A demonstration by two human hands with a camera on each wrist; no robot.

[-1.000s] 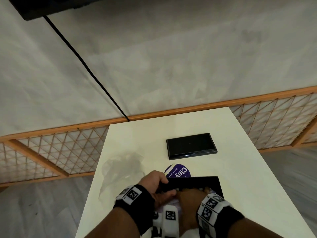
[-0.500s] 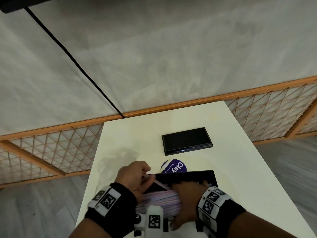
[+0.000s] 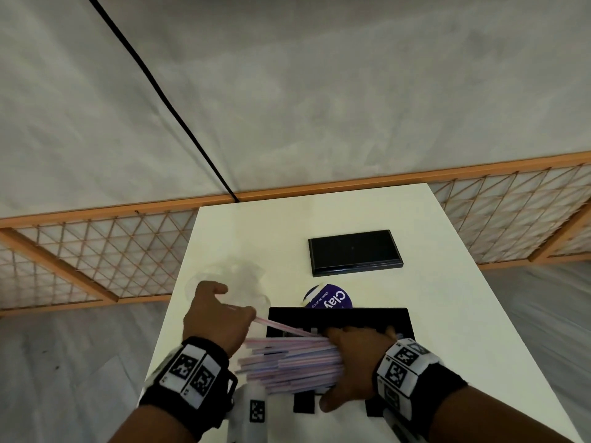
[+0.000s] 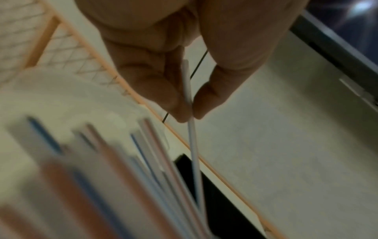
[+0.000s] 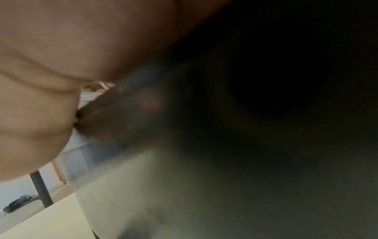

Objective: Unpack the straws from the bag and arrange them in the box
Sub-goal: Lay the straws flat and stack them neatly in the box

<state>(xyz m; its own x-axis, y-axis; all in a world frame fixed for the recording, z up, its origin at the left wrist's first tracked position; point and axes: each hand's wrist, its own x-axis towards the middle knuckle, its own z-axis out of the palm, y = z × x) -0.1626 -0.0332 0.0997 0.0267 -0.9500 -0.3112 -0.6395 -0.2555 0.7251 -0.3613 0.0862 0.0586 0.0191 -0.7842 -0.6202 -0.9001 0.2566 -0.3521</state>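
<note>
Left of the box (image 3: pixel 339 318), the clear bag (image 3: pixel 233 282) lies crumpled and apparently emptied on the table (image 3: pixel 447 314). Just nearer me, my left hand (image 3: pixel 214 314) pinches a single straw (image 3: pixel 281 326) between thumb and fingertip, its far end running into the bundle (image 3: pixel 287 362). That bundle of straws lies across the box's left edge, clamped in the curled fingers of my right hand (image 3: pixel 355 356).

I judge the main risk to be the fan of loose ends: if I pull the one straw sideways, its neighbours may drag along and spill onto the table left of the box. If my right grip slackens, the bundle could roll apart.

Behind the box sit a purple round lid (image 3: pixel 329 300) and, further back, a black lid (image 3: pixel 355 252). The table is smooth cream; beyond it are a wooden lattice rail (image 3: pixel 96 251), a grey wall and a black cable (image 3: pixel 166 100).
</note>
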